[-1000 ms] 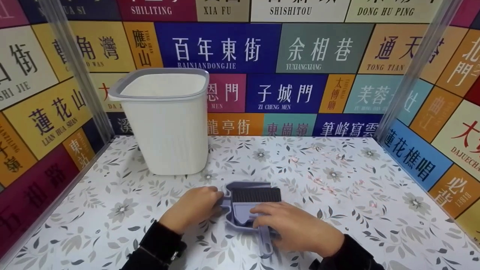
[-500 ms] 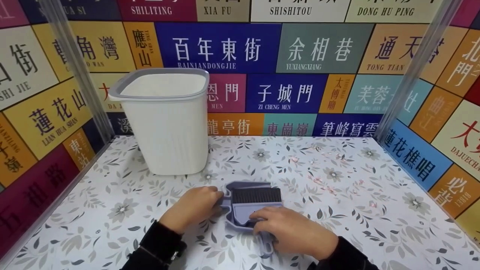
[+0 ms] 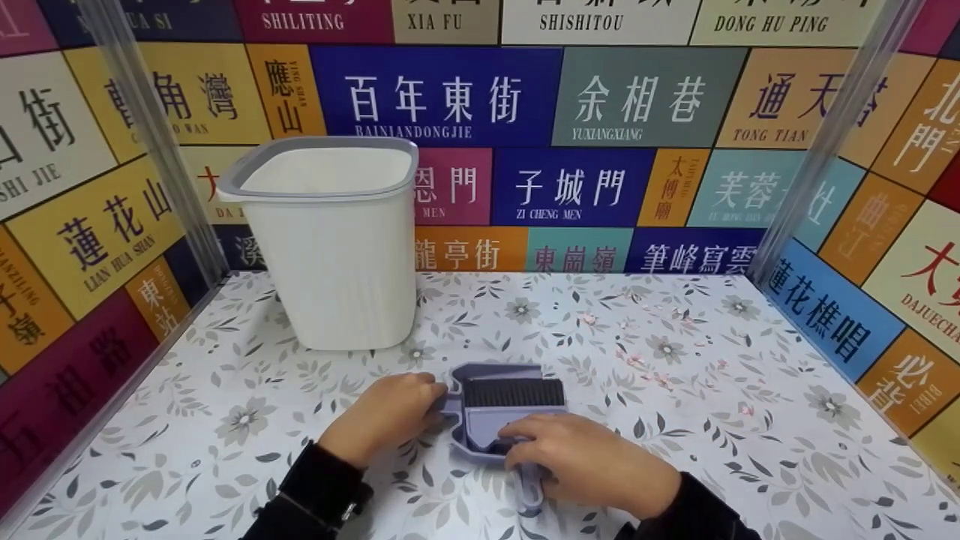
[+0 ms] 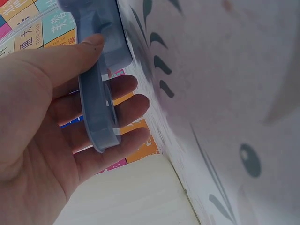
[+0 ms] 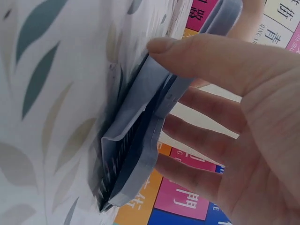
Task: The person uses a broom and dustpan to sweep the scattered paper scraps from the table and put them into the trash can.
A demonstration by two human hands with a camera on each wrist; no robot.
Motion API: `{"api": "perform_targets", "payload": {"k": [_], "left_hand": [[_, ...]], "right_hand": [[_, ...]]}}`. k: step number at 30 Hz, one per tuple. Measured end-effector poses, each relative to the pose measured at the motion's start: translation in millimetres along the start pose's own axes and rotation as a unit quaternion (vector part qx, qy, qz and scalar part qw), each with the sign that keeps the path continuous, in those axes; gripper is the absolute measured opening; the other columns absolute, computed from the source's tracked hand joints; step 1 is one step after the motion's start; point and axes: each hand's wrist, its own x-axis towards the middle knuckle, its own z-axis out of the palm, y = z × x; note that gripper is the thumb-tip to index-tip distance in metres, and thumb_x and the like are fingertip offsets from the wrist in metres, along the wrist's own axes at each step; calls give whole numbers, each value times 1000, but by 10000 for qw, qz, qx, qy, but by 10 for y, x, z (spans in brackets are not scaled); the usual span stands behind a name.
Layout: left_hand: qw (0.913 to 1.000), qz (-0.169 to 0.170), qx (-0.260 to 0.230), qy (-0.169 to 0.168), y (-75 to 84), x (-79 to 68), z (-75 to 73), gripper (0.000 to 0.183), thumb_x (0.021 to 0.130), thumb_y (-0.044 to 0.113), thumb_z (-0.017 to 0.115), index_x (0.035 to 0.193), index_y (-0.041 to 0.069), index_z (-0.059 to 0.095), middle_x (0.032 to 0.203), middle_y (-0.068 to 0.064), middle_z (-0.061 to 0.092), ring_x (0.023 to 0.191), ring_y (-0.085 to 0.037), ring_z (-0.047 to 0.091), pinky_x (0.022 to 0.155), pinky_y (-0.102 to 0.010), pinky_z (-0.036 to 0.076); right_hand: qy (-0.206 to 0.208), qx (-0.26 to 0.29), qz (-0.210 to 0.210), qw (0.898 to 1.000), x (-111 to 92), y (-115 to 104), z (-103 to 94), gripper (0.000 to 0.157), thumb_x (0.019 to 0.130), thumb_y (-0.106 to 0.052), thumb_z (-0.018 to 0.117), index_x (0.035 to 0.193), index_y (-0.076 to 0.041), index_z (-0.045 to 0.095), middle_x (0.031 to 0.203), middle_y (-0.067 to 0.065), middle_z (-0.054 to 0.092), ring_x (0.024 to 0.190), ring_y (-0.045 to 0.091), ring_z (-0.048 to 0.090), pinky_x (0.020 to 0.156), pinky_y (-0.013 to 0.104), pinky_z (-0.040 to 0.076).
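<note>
My left hand [image 3: 388,416] holds the handle of a purple-grey dustpan [image 3: 491,370], thumb on one side and fingers on the other. That handle [image 4: 97,110] shows between thumb and fingers in the left wrist view. A matching hand brush [image 3: 487,425] with dark bristles lies in the pan, its handle [image 3: 529,491] sticking out past the near edge. My right hand [image 3: 589,461] grips the brush where head meets handle. In the right wrist view, the thumb [image 5: 164,46] lies on the near side of the brush and fingers [image 5: 197,136] show behind it.
A white bin [image 3: 345,270] with a grey rim stands at the back left. Small pink bits [image 3: 637,361] lie scattered on the right of the flower-patterned table [image 3: 465,517]. A sign-printed wall [image 3: 442,94] and clear corner posts [image 3: 832,142] enclose the back and sides.
My right hand has drawn its fingers back from the brush head and in around the handle. The brush has shifted very slightly. The left hand, dustpan and bin have stayed put.
</note>
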Motion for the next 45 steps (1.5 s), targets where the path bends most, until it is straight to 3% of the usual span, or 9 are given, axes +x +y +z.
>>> {"api": "perform_targets", "payload": {"k": [9,17,29,37,41,45], "left_hand": [[10000,58,36,0,-21,8,19,22,96,28,81,102,7,74,90,-7,71,78,-23,69,73,-41,62],[10000,85,-2,40,-16,0,13,24,96,29,81,102,7,75,91,-7,71,79,-23,69,75,-41,62],[10000,49,-77,16,-15,-2,14,28,95,33,81,105,7,76,92,-7,72,79,-23,70,74,-41,63],[9999,31,-87,40,-13,1,19,28,95,33,81,103,7,76,92,-6,73,79,-23,70,75,-41,63],[10000,15,-81,8,-12,-2,19,28,96,34,81,104,8,76,92,-6,72,79,-22,69,74,-41,63],[10000,26,-15,3,-15,4,20,27,96,33,81,104,7,76,91,-7,72,77,-22,69,72,-40,62]], "right_hand": [[835,102,-191,9963,1,27,-133,35,87,-5,79,119,-17,74,135,1,71,123,20,69,105,40,57],[1517,-66,-120,9883,-9,91,-239,43,84,1,80,124,-14,75,126,-1,75,111,18,74,94,36,62],[1617,161,58,9867,-54,103,-342,35,92,-7,83,125,-16,76,123,-5,76,106,14,76,88,34,64],[1827,31,18,9832,-55,134,-376,35,91,-3,82,123,-14,76,119,-3,78,103,16,77,86,33,64],[2105,33,255,9772,-72,147,-431,29,93,-3,81,120,-11,77,114,-2,79,97,14,78,82,28,64],[2413,209,761,9672,-102,162,-506,20,97,-7,78,117,-8,77,111,0,80,90,10,77,77,23,63]]}}
